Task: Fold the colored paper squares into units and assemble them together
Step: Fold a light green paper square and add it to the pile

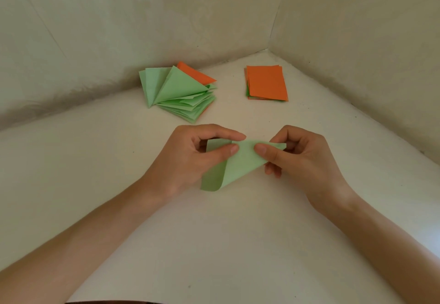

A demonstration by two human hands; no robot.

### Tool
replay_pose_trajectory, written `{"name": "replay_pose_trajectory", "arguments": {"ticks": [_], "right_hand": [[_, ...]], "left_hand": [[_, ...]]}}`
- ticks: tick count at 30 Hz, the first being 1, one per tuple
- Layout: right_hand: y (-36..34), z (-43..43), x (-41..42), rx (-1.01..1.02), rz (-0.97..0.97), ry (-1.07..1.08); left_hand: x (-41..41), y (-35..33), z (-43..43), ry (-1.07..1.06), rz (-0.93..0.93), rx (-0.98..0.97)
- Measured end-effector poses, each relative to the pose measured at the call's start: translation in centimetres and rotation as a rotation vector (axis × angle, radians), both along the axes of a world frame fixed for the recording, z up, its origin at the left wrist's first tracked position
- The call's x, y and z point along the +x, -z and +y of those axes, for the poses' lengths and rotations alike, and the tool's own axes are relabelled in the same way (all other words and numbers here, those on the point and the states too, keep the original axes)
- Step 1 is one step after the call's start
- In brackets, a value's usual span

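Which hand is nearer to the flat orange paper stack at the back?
Right. The right hand is in front of the orange stack, slightly to its right; the left hand is farther off to its left.

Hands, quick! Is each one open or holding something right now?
Left hand: holding the half-folded light green paper square, pinched between thumb and fingers.
Right hand: holding the same paper, pinching its right corner.

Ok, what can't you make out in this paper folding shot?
Head view, flat stack: sheet count, the orange top sheet covers the rest.
Head view, folded pile: unit count, the units overlap.
Head view, green sheet: parts of its upper edge, covered by fingers of the left hand and right hand.
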State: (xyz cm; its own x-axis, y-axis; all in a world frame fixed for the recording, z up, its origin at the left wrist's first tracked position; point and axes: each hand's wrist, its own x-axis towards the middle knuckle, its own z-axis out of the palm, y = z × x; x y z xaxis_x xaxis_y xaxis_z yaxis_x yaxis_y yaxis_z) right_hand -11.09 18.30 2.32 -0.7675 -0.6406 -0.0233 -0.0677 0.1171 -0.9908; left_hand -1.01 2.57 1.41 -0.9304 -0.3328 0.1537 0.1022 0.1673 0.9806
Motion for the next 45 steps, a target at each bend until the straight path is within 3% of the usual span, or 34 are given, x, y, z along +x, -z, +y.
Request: {"name": "replay_pose_trajectory", "arguments": {"ticks": [8,13,29,45], "right_hand": [[0.2,0.0,0.1,0.012,0.039,-0.054],[-0.3,0.4,-0.4,-0.040,-0.064,-0.157],[-0.2,0.5,-0.7,-0.020,-0.132,-0.126],[0.6,0.5,-0.4,0.061,0.160,-0.085]], "left_hand": [[-0.1,0.3,-0.1,-0.023,0.026,-0.013],[-0.2,0.1,-0.8,-0.087,0.013,0.046],[-0.3,0.1,-0.9,-0.096,-0.007,0.009],[-0.3,0.2,-1.3,-0.098,-0.064,0.042]]}}
